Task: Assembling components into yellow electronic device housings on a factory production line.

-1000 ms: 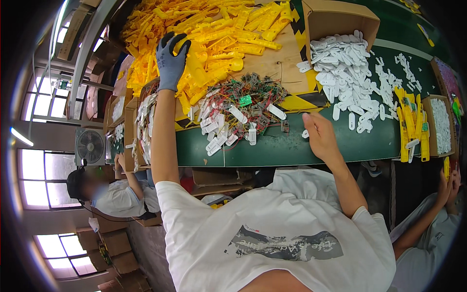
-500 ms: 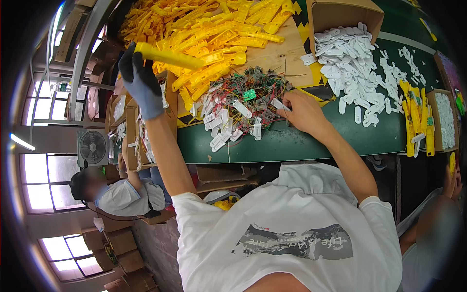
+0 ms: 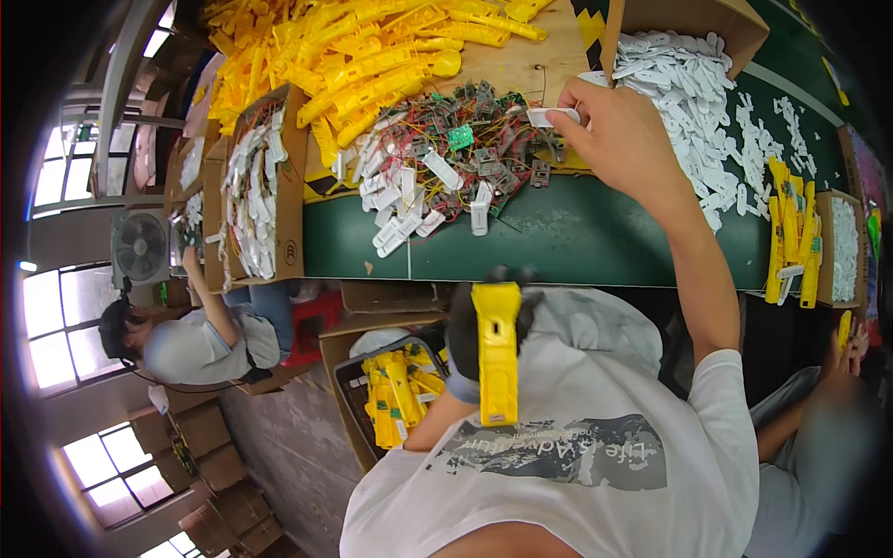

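Note:
My left hand [image 3: 464,337], in a dark-palmed grey work glove, is closed round a long yellow plastic shell [image 3: 499,372] in front of my chest, below the bench edge. The shell stands roughly upright in the picture, with a small dark slot in its face. My bare right hand [image 3: 628,139] pinches a white oblong plastic piece [image 3: 551,117] between thumb and fingers. That piece is at the right edge of a tangled heap of wired circuit parts [image 3: 488,153], with white oblong pieces [image 3: 400,209] at its near left side and a green circuit board [image 3: 460,139] on top.
Yellow shells [image 3: 344,56] are heaped at the back left. White covers [image 3: 665,102] spill from a carton [image 3: 688,19] onto the green bench [image 3: 558,246]. At left stands a carton of wired white parts [image 3: 293,186]; below it, a bin of yellow pieces [image 3: 349,381]. People sit at both sides.
My left hand has brought the yellow shell from the far left down to my chest. My right hand has risen slightly, pinching the white piece away from the heap's near edge.

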`<act>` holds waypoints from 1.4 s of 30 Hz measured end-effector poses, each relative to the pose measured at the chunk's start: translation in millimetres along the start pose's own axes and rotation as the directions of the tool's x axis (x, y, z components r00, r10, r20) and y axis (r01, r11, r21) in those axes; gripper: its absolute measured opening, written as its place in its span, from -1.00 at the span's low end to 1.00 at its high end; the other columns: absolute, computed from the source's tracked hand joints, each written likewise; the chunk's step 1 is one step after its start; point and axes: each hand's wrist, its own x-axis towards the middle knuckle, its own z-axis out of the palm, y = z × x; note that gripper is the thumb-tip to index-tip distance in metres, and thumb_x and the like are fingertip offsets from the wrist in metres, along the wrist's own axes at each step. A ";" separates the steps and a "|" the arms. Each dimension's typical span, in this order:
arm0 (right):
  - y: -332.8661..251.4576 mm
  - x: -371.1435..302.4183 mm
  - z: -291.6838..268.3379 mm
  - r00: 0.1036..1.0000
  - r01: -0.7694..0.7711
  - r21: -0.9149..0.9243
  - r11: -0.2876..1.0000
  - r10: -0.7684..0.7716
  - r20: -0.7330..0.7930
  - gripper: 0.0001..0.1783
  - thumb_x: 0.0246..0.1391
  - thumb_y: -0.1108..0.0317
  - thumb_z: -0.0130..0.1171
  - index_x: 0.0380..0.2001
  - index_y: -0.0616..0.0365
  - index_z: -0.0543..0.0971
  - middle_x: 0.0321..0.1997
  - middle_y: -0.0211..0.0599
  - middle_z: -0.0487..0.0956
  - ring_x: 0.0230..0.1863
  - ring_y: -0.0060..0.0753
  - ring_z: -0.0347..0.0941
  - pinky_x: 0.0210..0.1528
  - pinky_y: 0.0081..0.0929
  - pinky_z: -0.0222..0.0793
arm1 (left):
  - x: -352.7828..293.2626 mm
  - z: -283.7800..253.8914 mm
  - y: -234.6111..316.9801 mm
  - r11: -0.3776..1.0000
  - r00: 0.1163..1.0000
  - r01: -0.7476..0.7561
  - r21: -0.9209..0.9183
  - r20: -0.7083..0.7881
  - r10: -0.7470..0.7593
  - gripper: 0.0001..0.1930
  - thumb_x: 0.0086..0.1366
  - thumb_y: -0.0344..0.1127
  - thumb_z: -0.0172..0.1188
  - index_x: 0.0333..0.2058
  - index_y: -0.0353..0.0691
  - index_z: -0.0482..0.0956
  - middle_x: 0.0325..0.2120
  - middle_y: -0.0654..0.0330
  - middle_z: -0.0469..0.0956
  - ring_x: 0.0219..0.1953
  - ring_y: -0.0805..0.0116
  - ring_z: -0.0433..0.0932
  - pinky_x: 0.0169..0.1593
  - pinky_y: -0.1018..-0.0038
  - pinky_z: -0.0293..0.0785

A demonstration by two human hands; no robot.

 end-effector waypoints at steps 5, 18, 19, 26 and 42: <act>4.9 8.0 -38.3 0.988 -0.062 0.380 0.923 0.111 -0.110 -0.77 0.04 0.25 0.09 -0.35 0.22 0.49 -0.59 -0.38 0.49 -0.54 -0.63 0.39 -0.48 -0.65 0.23 | -32.5 -32.3 -25.6 0.809 0.792 0.546 0.216 0.182 -0.583 -0.24 0.19 -0.02 0.09 0.26 -0.02 -0.10 0.06 -0.16 0.26 -0.08 -0.03 0.44 -0.08 0.18 0.41; 2.9 -36.1 -68.3 0.967 -0.109 0.693 0.713 0.238 -0.092 -0.81 0.00 0.33 0.19 -0.39 0.26 0.53 -0.59 -0.47 0.48 -0.56 -0.77 0.33 -0.51 -0.79 0.14 | 27.4 14.2 -36.7 0.937 0.945 0.056 0.345 0.285 -0.162 -0.40 0.15 -0.16 0.10 0.15 -0.03 0.10 -0.08 0.06 0.38 -0.42 0.30 0.46 -0.38 0.46 0.39; -1.5 -43.5 -72.0 0.967 -0.120 0.681 0.722 0.240 -0.085 -0.81 0.00 0.33 0.19 -0.39 0.26 0.53 -0.59 -0.47 0.48 -0.56 -0.77 0.33 -0.51 -0.79 0.14 | 37.1 31.3 -43.7 0.919 0.966 -0.042 0.392 0.251 -0.063 -0.40 0.19 -0.18 0.09 0.18 0.01 0.06 -0.06 0.10 0.37 -0.42 0.34 0.46 -0.37 0.48 0.41; -21.9 -83.3 -96.8 0.950 -0.043 0.702 0.711 0.245 -0.191 -0.85 -0.01 0.39 0.17 -0.44 0.27 0.50 -0.54 -0.40 0.50 -0.60 -0.75 0.33 -0.57 -0.82 0.10 | 68.5 51.6 -55.6 0.972 0.971 0.092 0.216 0.197 -0.136 -0.47 0.24 -0.15 0.07 0.15 0.00 0.13 -0.22 0.08 0.49 -0.41 0.37 0.49 -0.35 0.51 0.46; -2.0 -169.3 -50.5 0.851 0.107 0.855 0.508 0.397 -0.343 -0.63 0.04 0.16 0.15 -0.49 0.24 0.30 -0.77 -0.38 0.34 -0.80 -0.59 0.29 -0.70 -0.65 0.19 | 66.8 82.0 -44.3 0.736 0.862 -0.504 0.452 0.215 0.459 -0.50 -0.08 -0.59 0.30 -0.13 -0.24 0.30 -0.31 0.25 0.43 -0.33 0.48 0.47 -0.26 0.53 0.44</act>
